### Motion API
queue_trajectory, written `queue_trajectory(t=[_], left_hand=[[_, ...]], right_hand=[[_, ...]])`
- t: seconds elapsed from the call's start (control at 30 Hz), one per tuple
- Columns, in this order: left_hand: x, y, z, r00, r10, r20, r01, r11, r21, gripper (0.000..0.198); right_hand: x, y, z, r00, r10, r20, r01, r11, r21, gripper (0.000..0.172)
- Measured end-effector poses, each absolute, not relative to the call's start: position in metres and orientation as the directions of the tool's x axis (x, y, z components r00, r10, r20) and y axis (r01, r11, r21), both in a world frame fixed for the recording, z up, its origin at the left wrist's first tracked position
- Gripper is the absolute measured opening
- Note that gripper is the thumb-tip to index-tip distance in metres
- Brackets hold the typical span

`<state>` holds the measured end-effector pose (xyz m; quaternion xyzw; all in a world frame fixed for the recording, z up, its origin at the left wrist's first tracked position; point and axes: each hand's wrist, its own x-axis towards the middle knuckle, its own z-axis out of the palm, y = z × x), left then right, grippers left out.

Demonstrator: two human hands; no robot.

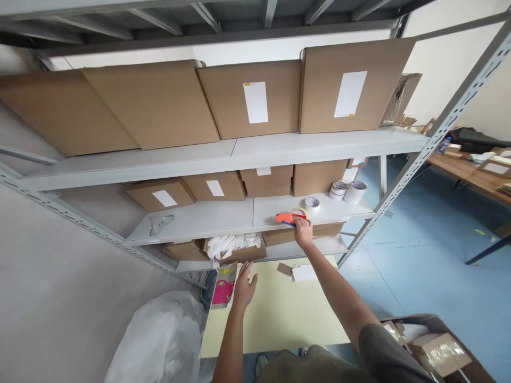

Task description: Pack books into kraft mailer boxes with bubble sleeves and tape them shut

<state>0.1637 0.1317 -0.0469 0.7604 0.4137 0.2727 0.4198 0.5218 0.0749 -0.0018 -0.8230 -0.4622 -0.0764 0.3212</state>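
My right hand (304, 232) reaches to the lower shelf, its fingers closed at the end of a flat orange tool with red and blue slim parts (285, 217). The exact kind of tool is too small to tell. Just behind it lie a yellow ring, partly hidden, and a roll of white tape (312, 204). My left hand (244, 287) hovers open over the pale yellow table (279, 319), fingers apart and holding nothing. Beside it, at the table's left edge, lies a pink and yellow-green book (224, 285).
Cardboard boxes (249, 101) line the grey metal shelves (263, 151). More tape rolls (354, 192) stand at the shelf's right. A white plastic bag (163, 335) sits left of the table; a bin of packages (435, 351) is at lower right. White paper (304, 273) lies on the table.
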Motion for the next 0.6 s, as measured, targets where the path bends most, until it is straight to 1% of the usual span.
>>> queue_trajectory(t=[0.07,0.13,0.23,0.3,0.4,0.5,0.6], left_hand=[[0.154,0.136,-0.051,0.532,0.845,0.059,0.389,-0.305,0.869,0.052],[0.146,0.141,-0.057,0.564,0.825,0.047,0.378,-0.308,0.873,0.050],[0.133,0.147,-0.073,0.604,0.797,0.009,0.369,-0.290,0.883,0.047],[0.124,0.148,-0.089,0.625,0.780,-0.042,0.381,-0.257,0.888,0.046],[0.106,0.143,-0.113,0.649,0.754,-0.102,0.400,-0.225,0.888,0.044],[0.085,0.131,-0.127,0.654,0.746,-0.122,0.410,-0.215,0.886,0.045],[0.065,0.115,-0.131,0.635,0.757,-0.153,0.435,-0.187,0.881,0.045]], right_hand=[[0.500,0.054,-0.016,0.603,0.666,0.439,0.784,-0.392,-0.482,0.030],[0.476,0.029,-0.036,0.660,0.623,0.420,0.739,-0.440,-0.510,0.025],[0.438,-0.013,-0.077,0.760,0.569,0.312,0.632,-0.540,-0.556,0.020],[0.412,-0.044,-0.106,0.822,0.537,0.188,0.536,-0.620,-0.573,0.021],[0.379,-0.092,-0.147,0.874,0.486,0.027,0.422,-0.728,-0.541,0.029],[0.357,-0.136,-0.177,0.889,0.456,-0.049,0.373,-0.780,-0.502,0.036],[0.350,-0.167,-0.197,0.882,0.462,-0.095,0.353,-0.780,-0.516,0.036]])
